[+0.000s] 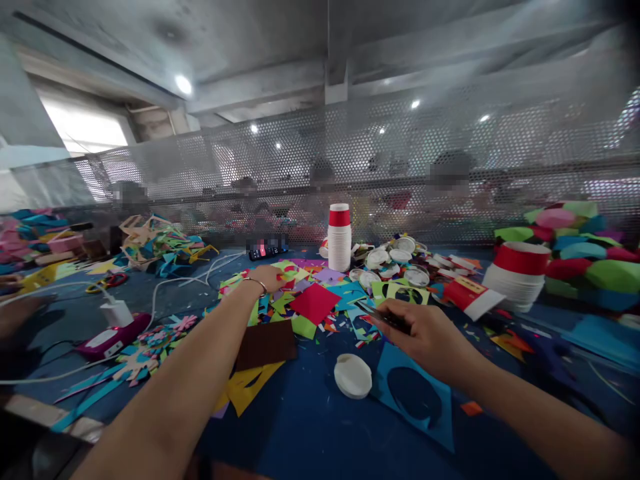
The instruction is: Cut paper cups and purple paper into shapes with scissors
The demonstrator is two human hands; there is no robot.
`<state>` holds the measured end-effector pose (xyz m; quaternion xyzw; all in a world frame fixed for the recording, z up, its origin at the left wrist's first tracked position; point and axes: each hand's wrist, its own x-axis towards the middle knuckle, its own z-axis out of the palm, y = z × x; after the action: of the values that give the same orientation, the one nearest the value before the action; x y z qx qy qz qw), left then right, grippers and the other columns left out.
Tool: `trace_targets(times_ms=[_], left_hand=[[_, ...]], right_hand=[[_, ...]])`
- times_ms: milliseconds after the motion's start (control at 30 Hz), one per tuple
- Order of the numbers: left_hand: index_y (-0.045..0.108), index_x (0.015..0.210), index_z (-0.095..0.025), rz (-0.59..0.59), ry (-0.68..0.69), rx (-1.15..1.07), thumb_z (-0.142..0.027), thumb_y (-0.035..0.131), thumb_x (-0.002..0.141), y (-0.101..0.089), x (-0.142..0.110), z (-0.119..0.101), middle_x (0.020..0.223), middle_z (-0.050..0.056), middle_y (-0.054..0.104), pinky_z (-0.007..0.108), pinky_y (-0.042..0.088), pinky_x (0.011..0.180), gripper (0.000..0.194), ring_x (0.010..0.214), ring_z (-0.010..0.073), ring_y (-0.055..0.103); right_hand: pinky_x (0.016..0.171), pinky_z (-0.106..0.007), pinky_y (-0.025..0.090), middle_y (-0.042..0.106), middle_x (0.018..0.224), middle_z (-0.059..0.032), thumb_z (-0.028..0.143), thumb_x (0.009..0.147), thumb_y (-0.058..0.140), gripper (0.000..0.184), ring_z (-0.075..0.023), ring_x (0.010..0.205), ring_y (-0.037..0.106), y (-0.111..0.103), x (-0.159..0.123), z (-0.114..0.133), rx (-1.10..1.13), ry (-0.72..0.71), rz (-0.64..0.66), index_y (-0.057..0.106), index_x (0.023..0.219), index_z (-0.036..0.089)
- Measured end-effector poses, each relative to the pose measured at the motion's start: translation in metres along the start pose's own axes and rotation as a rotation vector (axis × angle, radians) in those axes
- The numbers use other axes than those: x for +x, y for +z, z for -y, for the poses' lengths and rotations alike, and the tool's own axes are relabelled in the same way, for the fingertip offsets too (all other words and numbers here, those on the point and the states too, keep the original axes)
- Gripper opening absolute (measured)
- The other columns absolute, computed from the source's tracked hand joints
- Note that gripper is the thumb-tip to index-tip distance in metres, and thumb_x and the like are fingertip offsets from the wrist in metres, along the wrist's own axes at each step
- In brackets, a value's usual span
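My left hand (267,277), with a bracelet at its wrist, reaches forward onto a heap of coloured paper scraps (305,327). Its fingertips are partly lost among the scraps, so whether they pinch anything is unclear. My right hand (417,327) is closed around dark-handled scissors (370,309), whose thin blades point left over the scraps. Between the hands lies a red paper square (315,303). Nearer me are a brown sheet (267,343), a round white lid (353,376) and a blue sheet (445,420) with a round hole cut out of it.
White paper cups (339,247) stand stacked behind the scraps, with another stack (515,280) at right. A red cup (473,297) lies tipped. Several white lids (395,257) are piled behind. A purple power strip (115,337) with cables is at left. A perforated metal screen (300,173) closes the back.
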<state>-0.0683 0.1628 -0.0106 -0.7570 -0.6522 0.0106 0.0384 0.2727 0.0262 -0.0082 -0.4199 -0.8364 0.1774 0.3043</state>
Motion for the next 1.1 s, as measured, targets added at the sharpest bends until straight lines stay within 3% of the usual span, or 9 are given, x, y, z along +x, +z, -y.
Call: trace_targets(times_ms=[167,300,633,733,833,900,1100], left_hand=[[0.056,0.122,-0.017,0.084,-0.189,0.036,-0.035,0.058,0.092,-0.004,-0.002,0.018,0.121,0.010,0.059,0.043,0.054,0.086,0.035,0.104,0.0225,0.061],[0.057,0.121,-0.017,0.095,-0.187,0.045,-0.036,0.057,0.093,0.002,0.004,0.015,0.123,0.010,0.059,0.045,0.052,0.090,0.034,0.106,0.0231,0.060],[0.056,0.122,-0.017,-0.157,-0.341,-0.026,-0.034,0.059,0.092,0.015,-0.001,0.025,0.122,0.010,0.059,0.042,0.053,0.087,0.034,0.104,0.0224,0.061],[0.052,0.128,-0.018,-0.219,-0.343,-0.064,-0.035,0.056,0.093,0.011,-0.004,0.025,0.120,0.010,0.060,0.042,0.054,0.084,0.039,0.101,0.0223,0.062],[0.039,0.141,-0.028,-0.253,-0.294,-0.086,-0.029,0.051,0.094,0.004,-0.005,0.023,0.120,0.009,0.063,0.035,0.051,0.083,0.049,0.103,0.0233,0.064],[0.038,0.141,-0.034,-0.254,-0.265,-0.091,-0.026,0.051,0.091,-0.001,-0.006,0.025,0.120,0.007,0.066,0.031,0.049,0.083,0.052,0.106,0.0244,0.064],[0.042,0.139,-0.030,-0.262,-0.315,-0.054,-0.027,0.049,0.086,-0.022,-0.017,0.044,0.117,0.012,0.067,0.031,0.048,0.077,0.054,0.102,0.0283,0.066]], right_hand=[[0.054,-0.025,0.035,0.055,0.066,0.0008,0.033,0.093,0.050,0.019,-0.0135,0.059,0.048,0.001,0.000,0.000,-0.098,-0.042,0.008,0.059,0.082,0.020],[0.054,-0.025,0.034,0.058,0.068,-0.0001,0.031,0.091,0.050,0.016,-0.0142,0.060,0.050,0.003,-0.001,-0.003,-0.147,-0.056,0.020,0.059,0.083,0.020],[0.054,-0.026,0.034,0.060,0.069,-0.0013,0.024,0.089,0.050,0.012,-0.0153,0.060,0.052,0.000,-0.002,0.002,-0.198,-0.038,0.048,0.061,0.086,0.021],[0.054,-0.027,0.033,0.061,0.069,-0.0012,0.023,0.087,0.051,0.012,-0.0154,0.059,0.052,0.000,-0.002,0.004,-0.207,-0.041,0.039,0.062,0.086,0.021],[0.054,-0.027,0.034,0.061,0.070,-0.0016,0.024,0.088,0.049,0.013,-0.0164,0.060,0.053,-0.001,-0.002,0.004,-0.217,-0.038,0.046,0.062,0.086,0.021],[0.055,-0.027,0.034,0.062,0.070,-0.0018,0.025,0.088,0.048,0.014,-0.0171,0.061,0.054,-0.001,-0.002,0.004,-0.224,-0.039,0.056,0.062,0.087,0.021],[0.057,-0.027,0.035,0.064,0.073,-0.0026,0.021,0.086,0.049,0.012,-0.0169,0.063,0.055,0.000,-0.003,0.002,-0.247,-0.063,0.040,0.061,0.087,0.021]])
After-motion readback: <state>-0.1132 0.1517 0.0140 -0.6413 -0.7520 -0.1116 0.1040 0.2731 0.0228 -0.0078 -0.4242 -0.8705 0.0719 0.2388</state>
